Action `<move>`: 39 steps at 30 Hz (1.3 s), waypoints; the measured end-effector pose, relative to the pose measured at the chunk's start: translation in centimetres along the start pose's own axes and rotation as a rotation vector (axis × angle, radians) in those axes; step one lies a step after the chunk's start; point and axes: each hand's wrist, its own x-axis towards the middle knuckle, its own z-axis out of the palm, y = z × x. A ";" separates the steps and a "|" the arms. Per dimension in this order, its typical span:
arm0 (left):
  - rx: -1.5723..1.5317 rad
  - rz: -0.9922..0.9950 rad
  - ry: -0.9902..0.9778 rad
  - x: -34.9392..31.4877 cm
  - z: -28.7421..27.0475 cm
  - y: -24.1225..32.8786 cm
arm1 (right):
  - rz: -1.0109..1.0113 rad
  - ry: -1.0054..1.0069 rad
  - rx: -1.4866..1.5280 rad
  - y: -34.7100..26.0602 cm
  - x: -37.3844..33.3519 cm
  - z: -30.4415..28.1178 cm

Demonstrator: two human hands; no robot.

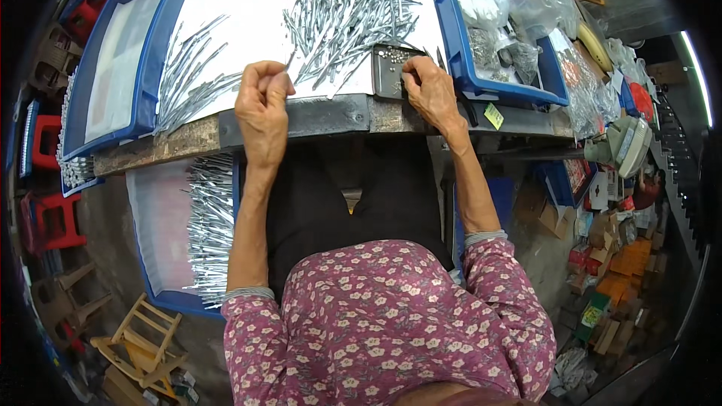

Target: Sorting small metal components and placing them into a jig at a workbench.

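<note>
My left hand [262,101] is closed in a pinch just over the table's near edge. A thin grey metal strip [290,60] sticks up from between its thumb and fingers. To the right, my right hand [433,94] is at a small dark tray [386,84] that holds tiny shiny pieces. Its fingertips are drawn together at the tray's right side, and anything between them is too small to make out. Beyond both hands lies a big heap of slim metal strips [346,19] on a white sheet. A looser group of similar strips [192,79] lies to the left.
Blue trays flank the work area: one at left [144,98], another at right [481,83] with plastic bags. Under the table's left side, a blue bin [150,286] contains many strips. Red stools [60,214] and a wooden chair [143,342] stand left; boxes [602,233] crowd the right floor.
</note>
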 end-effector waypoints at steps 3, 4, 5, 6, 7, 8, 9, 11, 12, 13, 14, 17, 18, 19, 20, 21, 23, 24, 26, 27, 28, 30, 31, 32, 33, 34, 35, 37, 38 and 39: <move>0.015 -0.031 -0.051 -1.5 0.3 -0.1 | -0.030 0.026 -0.046 0.0 0.4 0.6; 0.004 -0.051 -0.043 -2.1 0.4 0.1 | -0.056 0.044 -0.068 -0.1 0.5 0.9; 0.013 -0.056 -0.061 -2.6 0.4 -0.1 | -0.066 0.037 -0.058 -0.1 0.6 1.0; -0.006 -0.053 -0.071 -3.1 0.7 -0.5 | -0.087 0.045 -0.077 0.1 0.5 1.1; -0.021 -0.049 -0.075 -3.6 0.9 -0.8 | -0.112 0.051 -0.092 0.1 0.6 1.3; -0.017 -0.045 -0.073 -4.0 1.2 -0.7 | -0.128 0.052 -0.126 0.0 0.6 1.3; -0.014 -0.039 -0.075 -4.2 1.6 -0.6 | -0.117 0.037 -0.142 0.1 0.5 1.1; -0.013 -0.106 -0.133 -4.6 1.8 -0.5 | -0.152 0.026 -0.190 0.0 0.5 1.0; -0.015 -0.099 -0.137 -4.8 1.9 -0.8 | -0.134 -0.014 -0.238 0.0 0.6 0.9; -0.019 -0.091 -0.142 -4.9 2.0 -1.2 | -0.115 -0.052 -0.287 0.0 0.7 1.0; -0.009 -0.089 -0.125 -5.0 2.0 -1.3 | -0.149 -0.064 -0.317 -0.1 0.7 1.2; -0.076 -0.072 -0.126 -4.9 2.0 -1.2 | -0.179 -0.086 -0.325 0.4 0.7 1.5; -0.107 -0.096 -0.122 -4.9 1.9 -0.9 | -0.212 -0.112 -0.300 0.5 0.9 1.4; -0.138 -0.121 -0.118 -4.8 1.9 -0.8 | -0.217 -0.113 -0.299 0.3 0.9 1.4; -0.138 -0.119 -0.115 -4.8 1.8 -0.9 | -0.216 -0.082 -0.248 0.0 0.8 1.3; -0.201 -0.173 -0.128 -4.7 1.7 -1.0 | -0.214 -0.050 -0.198 -0.3 0.8 1.1; -0.265 -0.226 -0.143 -4.5 1.7 -1.0 | -0.177 -0.041 -0.180 -0.4 0.7 0.8; -0.313 -0.253 -0.146 -4.4 1.7 -1.0 | -0.137 -0.032 -0.161 -0.4 0.7 0.7; -0.362 -0.281 -0.154 -4.2 1.9 -1.0 | -0.076 -0.027 -0.092 -0.6 0.7 0.3; -0.384 -0.299 -0.160 -4.2 2.0 -1.0 | -0.016 -0.023 -0.021 -0.7 0.7 0.1; -0.406 -0.317 -0.166 -4.1 2.2 -1.0 | -0.012 -0.020 -0.023 -0.4 0.6 0.2; -0.435 -0.347 -0.168 -4.0 2.4 -1.1 | 0.062 -0.037 0.174 0.3 0.6 0.4; -0.462 -0.378 -0.164 -3.9 2.6 -1.2 | 0.066 -0.033 0.172 0.3 0.6 0.3; -0.464 -0.378 -0.170 -3.9 2.7 -1.3 | 0.130 -0.046 0.328 0.2 0.6 0.3; -0.500 -0.403 -0.185 -3.7 2.7 -1.3 | 0.197 -0.055 0.482 -0.1 0.5 0.2; -0.537 -0.427 -0.201 -3.6 2.8 -1.4 | 0.305 -0.079 0.593 -0.3 0.5 -0.1; -0.541 -0.431 -0.213 -3.6 2.9 -1.5 | 0.313 -0.071 0.587 -0.8 0.5 -0.5; -0.606 -0.431 -0.204 -3.4 3.2 -1.8 | 0.351 -0.150 0.763 -1.4 0.5 -1.3; -0.615 -0.443 -0.207 -3.3 3.3 -1.7 | 0.369 -0.152 0.815 -1.5 0.6 -1.4; -0.617 -0.447 -0.219 -3.2 3.5 -1.7 | 0.377 -0.143 0.812 -1.4 0.5 -1.3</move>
